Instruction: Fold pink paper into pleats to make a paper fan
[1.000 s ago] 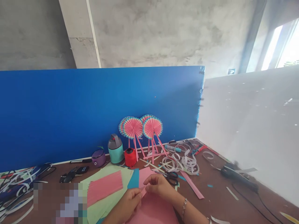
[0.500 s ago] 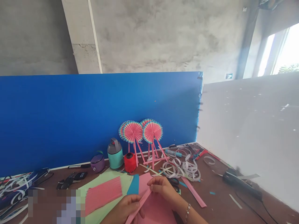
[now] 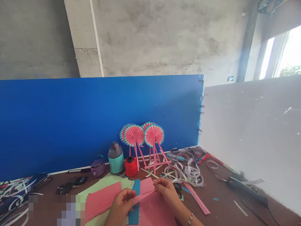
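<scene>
A narrow folded pink paper strip (image 3: pixel 144 197) stretches between my two hands, above a pink paper sheet (image 3: pixel 155 213). My left hand (image 3: pixel 122 204) pinches its left end between thumb and fingers. At the other end, my right hand (image 3: pixel 166 192) grips the strip with its fingertips. A blue paper strip (image 3: pixel 133 216) lies partly under the held piece. Left of my hands, a pleated pink paper (image 3: pixel 103 199) rests on pale green sheets (image 3: pixel 97 186). Black-handled scissors (image 3: pixel 178 188) are partly hidden behind my right hand.
Pink fan-wheel paper models (image 3: pixel 154 135) stand against the blue partition (image 3: pixel 94 119). Beside them are a turquoise flask (image 3: pixel 116 161), a red container (image 3: pixel 130 167) and a purple container (image 3: pixel 98 167). Curled white paper strips (image 3: pixel 191 172), a pink strip (image 3: pixel 197 199) and a black device (image 3: pixel 246 190) lie rightward.
The pink strip has turned from a steep slant to nearly level. My left hand has moved up and left, still pinching its end. The view has tilted slightly up.
</scene>
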`<action>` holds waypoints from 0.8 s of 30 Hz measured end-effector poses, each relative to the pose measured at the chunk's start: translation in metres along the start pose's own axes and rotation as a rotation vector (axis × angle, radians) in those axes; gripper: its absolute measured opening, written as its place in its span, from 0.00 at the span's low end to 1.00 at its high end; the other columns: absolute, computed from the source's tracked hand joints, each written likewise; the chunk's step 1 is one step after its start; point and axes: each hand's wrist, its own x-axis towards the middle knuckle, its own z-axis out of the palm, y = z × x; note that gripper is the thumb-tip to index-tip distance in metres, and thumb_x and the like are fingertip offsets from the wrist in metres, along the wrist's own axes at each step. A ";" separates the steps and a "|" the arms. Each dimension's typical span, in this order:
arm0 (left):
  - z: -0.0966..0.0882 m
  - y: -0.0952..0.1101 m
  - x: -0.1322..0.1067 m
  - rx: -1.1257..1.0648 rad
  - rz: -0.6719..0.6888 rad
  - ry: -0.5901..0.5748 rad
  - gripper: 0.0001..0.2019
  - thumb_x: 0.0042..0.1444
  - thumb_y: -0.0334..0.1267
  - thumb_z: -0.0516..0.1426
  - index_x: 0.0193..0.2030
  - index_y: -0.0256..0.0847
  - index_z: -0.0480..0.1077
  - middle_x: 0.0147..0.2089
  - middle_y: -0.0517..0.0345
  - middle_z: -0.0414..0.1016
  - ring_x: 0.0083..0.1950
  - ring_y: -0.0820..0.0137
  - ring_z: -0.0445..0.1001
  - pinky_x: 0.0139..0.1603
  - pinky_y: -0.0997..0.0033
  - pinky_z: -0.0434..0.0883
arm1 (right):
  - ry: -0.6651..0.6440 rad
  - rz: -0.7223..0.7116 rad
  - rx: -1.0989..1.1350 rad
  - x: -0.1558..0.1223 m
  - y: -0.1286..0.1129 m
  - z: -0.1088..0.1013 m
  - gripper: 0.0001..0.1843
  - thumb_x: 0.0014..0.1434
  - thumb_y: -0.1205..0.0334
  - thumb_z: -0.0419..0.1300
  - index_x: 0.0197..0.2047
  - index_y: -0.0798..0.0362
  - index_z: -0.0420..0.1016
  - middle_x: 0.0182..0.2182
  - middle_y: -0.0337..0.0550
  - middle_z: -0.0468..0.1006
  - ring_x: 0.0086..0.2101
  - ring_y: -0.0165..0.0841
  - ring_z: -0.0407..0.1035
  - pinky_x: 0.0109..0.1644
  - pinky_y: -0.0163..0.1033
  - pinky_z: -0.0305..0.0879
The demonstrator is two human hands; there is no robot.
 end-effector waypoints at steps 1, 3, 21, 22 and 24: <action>0.000 -0.002 0.001 0.065 0.048 0.025 0.13 0.39 0.41 0.61 0.33 0.38 0.73 0.34 0.55 0.76 0.37 0.63 0.73 0.36 0.68 0.68 | 0.003 -0.014 -0.064 0.000 0.001 0.000 0.07 0.40 0.63 0.52 0.24 0.54 0.69 0.17 0.34 0.68 0.20 0.28 0.60 0.26 0.33 0.52; 0.002 -0.005 0.001 0.196 0.130 0.063 0.11 0.41 0.40 0.58 0.32 0.38 0.73 0.33 0.55 0.76 0.38 0.63 0.73 0.40 0.67 0.68 | -0.006 -0.053 -0.259 -0.003 0.002 0.000 0.06 0.40 0.67 0.51 0.22 0.54 0.68 0.17 0.35 0.68 0.22 0.29 0.61 0.27 0.32 0.52; 0.016 0.002 -0.015 0.776 0.227 0.020 0.09 0.49 0.32 0.49 0.28 0.40 0.71 0.34 0.54 0.74 0.41 0.64 0.71 0.42 0.68 0.63 | -0.076 -0.425 -0.953 -0.029 -0.015 0.014 0.17 0.40 0.77 0.53 0.32 0.53 0.74 0.35 0.43 0.74 0.40 0.36 0.64 0.43 0.38 0.53; 0.016 0.002 -0.015 0.770 0.221 0.015 0.09 0.49 0.32 0.49 0.29 0.40 0.71 0.34 0.54 0.74 0.41 0.64 0.71 0.43 0.68 0.63 | -0.131 -0.450 -0.926 -0.031 -0.016 0.016 0.17 0.41 0.76 0.53 0.33 0.52 0.75 0.34 0.42 0.75 0.40 0.35 0.65 0.44 0.38 0.52; 0.015 0.002 -0.015 0.764 0.208 0.000 0.10 0.49 0.32 0.49 0.30 0.40 0.72 0.36 0.53 0.74 0.43 0.63 0.70 0.44 0.68 0.63 | -0.232 -0.453 -0.901 -0.033 -0.018 0.018 0.14 0.44 0.73 0.55 0.33 0.51 0.76 0.33 0.40 0.76 0.38 0.34 0.66 0.45 0.38 0.52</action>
